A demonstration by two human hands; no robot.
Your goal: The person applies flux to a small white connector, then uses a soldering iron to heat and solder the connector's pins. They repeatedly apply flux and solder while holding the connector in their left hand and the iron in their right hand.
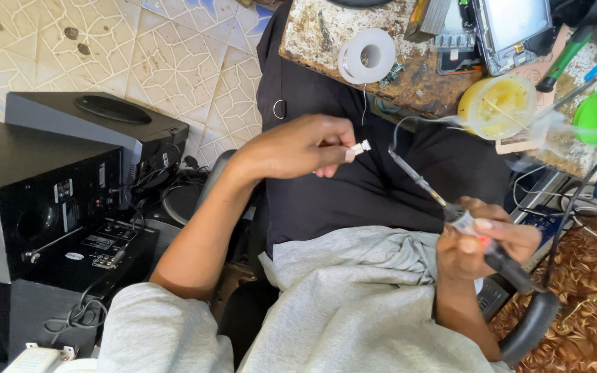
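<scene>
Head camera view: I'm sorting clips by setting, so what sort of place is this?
Probably a small electronics repair bench. The right hand holds a soldering iron, a solder spool lies on the stained worktable, and black speaker boxes stand on the floor.

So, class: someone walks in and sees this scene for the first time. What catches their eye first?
Mid-frame, the left hand pinches a small white connector while the right hand aims a soldering iron at it. Above, a white solder spool and yellow tub sit on the stained workbench. Black speaker boxes stand at left.
</scene>
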